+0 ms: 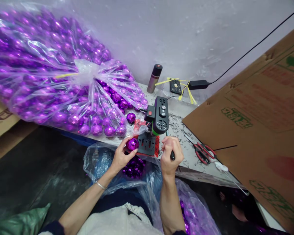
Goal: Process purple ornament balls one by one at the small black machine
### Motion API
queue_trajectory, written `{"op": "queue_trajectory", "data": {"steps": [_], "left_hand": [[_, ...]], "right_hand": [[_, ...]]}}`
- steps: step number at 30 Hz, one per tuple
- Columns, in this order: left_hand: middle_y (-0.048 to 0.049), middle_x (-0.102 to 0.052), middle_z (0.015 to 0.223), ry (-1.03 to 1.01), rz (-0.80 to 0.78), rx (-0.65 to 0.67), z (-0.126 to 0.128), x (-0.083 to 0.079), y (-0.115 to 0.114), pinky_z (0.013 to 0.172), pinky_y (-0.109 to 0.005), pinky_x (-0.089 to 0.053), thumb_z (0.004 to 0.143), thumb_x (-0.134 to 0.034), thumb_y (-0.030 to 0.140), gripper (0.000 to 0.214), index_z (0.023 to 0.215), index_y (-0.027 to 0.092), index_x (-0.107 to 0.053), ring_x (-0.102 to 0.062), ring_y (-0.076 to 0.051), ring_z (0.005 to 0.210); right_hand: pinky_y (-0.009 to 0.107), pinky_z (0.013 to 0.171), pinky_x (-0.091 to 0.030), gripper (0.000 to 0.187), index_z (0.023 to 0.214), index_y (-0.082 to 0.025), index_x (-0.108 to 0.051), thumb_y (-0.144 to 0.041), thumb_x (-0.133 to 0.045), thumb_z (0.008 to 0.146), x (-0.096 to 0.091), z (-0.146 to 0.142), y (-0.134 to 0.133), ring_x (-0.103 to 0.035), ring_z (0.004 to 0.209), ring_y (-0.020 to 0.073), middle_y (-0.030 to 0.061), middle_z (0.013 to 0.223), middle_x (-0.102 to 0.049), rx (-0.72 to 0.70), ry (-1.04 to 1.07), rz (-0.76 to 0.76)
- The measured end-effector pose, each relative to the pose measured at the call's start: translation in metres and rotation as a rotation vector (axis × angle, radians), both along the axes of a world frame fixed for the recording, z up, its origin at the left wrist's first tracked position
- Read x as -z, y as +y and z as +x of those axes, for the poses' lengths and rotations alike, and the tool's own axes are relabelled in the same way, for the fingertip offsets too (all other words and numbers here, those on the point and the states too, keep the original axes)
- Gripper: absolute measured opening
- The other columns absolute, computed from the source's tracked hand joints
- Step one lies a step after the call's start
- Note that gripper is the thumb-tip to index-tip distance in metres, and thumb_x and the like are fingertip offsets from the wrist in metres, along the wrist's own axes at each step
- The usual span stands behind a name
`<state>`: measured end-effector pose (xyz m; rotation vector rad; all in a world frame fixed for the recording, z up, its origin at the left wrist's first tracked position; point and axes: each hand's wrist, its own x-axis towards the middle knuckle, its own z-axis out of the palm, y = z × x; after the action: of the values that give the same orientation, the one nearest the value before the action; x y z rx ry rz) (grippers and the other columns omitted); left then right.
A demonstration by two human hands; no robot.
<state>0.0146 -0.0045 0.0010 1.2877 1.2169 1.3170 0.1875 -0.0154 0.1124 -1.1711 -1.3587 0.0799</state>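
Note:
Between the thumb and fingers of my left hand (122,155) is a shiny purple faceted ball (132,144), at the left edge of a slotted black base plate (146,145). My right hand (171,153) is closed in a fist around a black-ended lever handle (172,155) just right of that plate. The lever belongs to a small black bench drill press (161,116) with a red switch, standing between and beyond my hands. Another purple ball (131,117) rests on the table left of the machine. Below my hands, an open clear bag (98,163) holds more purple balls.
A large tied plastic bag of purple balls (51,75) fills the left. Behind the machine stand a spray can (154,78) and a black adapter (198,85). Red-handled scissors (203,152) lie at right, beside a big cardboard box (254,114). Dark shavings litter the table.

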Motion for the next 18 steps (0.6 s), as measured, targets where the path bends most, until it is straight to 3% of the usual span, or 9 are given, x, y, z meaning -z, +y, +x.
{"op": "queue_trajectory", "data": {"steps": [8, 12, 15, 18], "left_hand": [[-0.0095, -0.072, 0.129, 0.166, 0.188, 0.005, 0.001, -0.002, -0.002, 0.115, -0.049, -0.048, 0.079, -0.081, 0.035, 0.048, 0.123, 0.024, -0.069, -0.066, -0.029, 0.125], [-0.0089, -0.073, 0.121, 0.036, 0.050, 0.009, 0.005, -0.015, -0.003, 0.112, -0.046, -0.049, 0.068, -0.091, 0.031, 0.047, 0.112, 0.025, -0.075, -0.067, -0.030, 0.120], [-0.0081, -0.073, 0.114, -0.059, -0.077, 0.042, 0.006, -0.022, -0.006, 0.103, -0.043, -0.053, 0.058, -0.097, 0.031, 0.052, 0.106, 0.026, -0.077, -0.069, -0.030, 0.110], [-0.0071, -0.074, 0.112, -0.012, -0.070, 0.078, 0.006, -0.023, -0.011, 0.105, -0.045, -0.052, 0.055, -0.099, 0.033, 0.056, 0.106, 0.027, -0.077, -0.068, -0.030, 0.109]], "right_hand": [[0.029, 0.069, -0.044, 0.036, 0.067, -0.022, -0.051, -0.020, -0.046, 0.102, 0.001, -0.001, 0.000, -0.059, 0.073, 0.0134, -0.0011, 0.070, -0.056, 0.006, 0.001, 0.022], [0.029, 0.069, -0.049, 0.033, 0.071, -0.021, -0.055, -0.024, -0.046, 0.102, 0.006, -0.001, 0.000, -0.063, 0.077, 0.0148, 0.0011, 0.075, -0.061, 0.015, 0.016, 0.009], [0.031, 0.072, -0.055, 0.011, 0.099, -0.021, -0.063, -0.032, -0.061, 0.096, 0.023, -0.001, -0.003, -0.067, 0.083, 0.0155, 0.0070, 0.104, -0.068, 0.069, 0.093, 0.051], [0.030, 0.070, -0.057, 0.054, 0.132, -0.025, -0.053, -0.041, -0.075, 0.086, 0.052, -0.002, -0.016, -0.067, 0.079, 0.0125, 0.0127, 0.133, -0.061, 0.117, 0.232, -0.028]]}}
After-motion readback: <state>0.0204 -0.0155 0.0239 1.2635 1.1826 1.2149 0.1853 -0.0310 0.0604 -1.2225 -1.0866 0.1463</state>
